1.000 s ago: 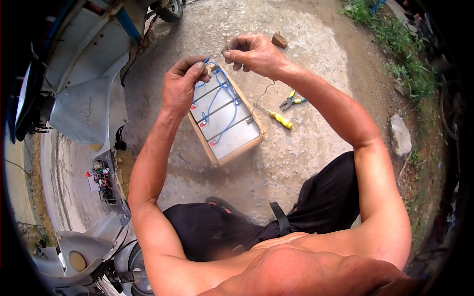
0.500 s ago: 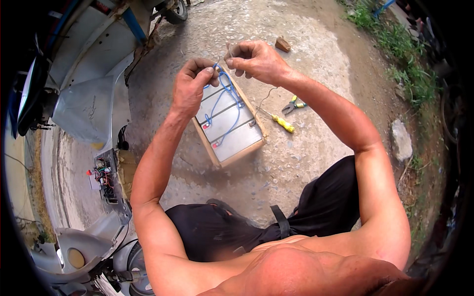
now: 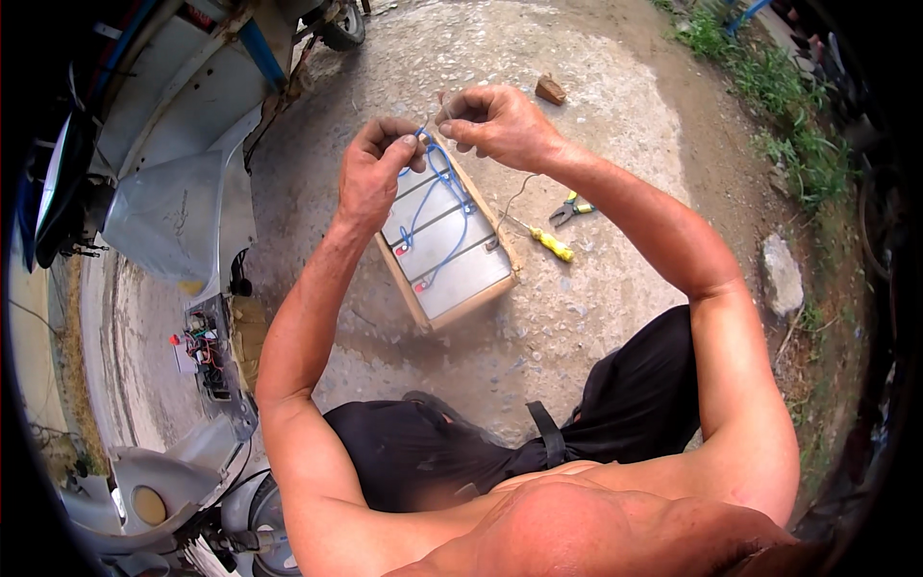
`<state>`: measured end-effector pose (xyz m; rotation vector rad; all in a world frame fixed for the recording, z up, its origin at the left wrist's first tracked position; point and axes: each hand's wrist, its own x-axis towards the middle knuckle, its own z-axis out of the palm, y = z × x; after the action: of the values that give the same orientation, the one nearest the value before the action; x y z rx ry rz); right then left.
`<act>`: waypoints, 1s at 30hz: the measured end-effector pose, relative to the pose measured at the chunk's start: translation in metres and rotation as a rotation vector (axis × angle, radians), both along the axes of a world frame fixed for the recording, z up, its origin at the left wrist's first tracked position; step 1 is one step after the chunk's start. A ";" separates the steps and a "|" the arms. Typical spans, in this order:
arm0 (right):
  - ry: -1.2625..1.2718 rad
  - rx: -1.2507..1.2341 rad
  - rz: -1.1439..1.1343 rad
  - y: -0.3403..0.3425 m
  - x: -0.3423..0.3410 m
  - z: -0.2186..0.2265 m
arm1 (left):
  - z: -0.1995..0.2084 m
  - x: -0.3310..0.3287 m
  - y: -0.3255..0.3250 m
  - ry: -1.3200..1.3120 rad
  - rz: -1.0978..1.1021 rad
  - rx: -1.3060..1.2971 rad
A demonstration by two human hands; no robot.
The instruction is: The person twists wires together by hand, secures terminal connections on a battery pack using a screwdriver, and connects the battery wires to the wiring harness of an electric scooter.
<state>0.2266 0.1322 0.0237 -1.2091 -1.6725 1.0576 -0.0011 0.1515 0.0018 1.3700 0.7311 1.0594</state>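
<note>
**Both hands pinching wire over the battery pack**

Left hand (image 3: 373, 173) is curled up, thumb and fingertips (image 3: 411, 146) pinched shut on the end of a blue wire (image 3: 444, 183). Right hand (image 3: 495, 123) sits just beside it, fingers closed too, pinching what looks like a thin wire end, too small to tell which one exactly. The two sets of fingertips nearly touch.

Right under the fingers sits the battery pack (image 3: 452, 245), grey blocks in a wooden frame on the concrete ground (image 3: 577, 327), blue wires looping across the top. Off past the right fingers lie a yellow-handled screwdriver (image 3: 550, 244) and pliers (image 3: 569, 209). A stripped scooter (image 3: 173, 212) stands well out from the left fingers.
</note>
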 end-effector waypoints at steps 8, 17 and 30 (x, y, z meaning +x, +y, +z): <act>-0.004 0.060 -0.018 -0.001 -0.001 0.000 | 0.001 0.001 -0.002 0.028 0.010 0.020; -0.039 0.079 -0.037 0.000 -0.001 -0.002 | 0.001 0.001 -0.002 0.019 0.010 0.018; -0.059 0.081 -0.023 -0.001 -0.001 0.000 | -0.002 0.000 0.001 0.035 0.050 0.000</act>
<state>0.2254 0.1308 0.0234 -1.2146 -1.7258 0.9397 -0.0009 0.1523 -0.0002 1.3791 0.7948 1.0767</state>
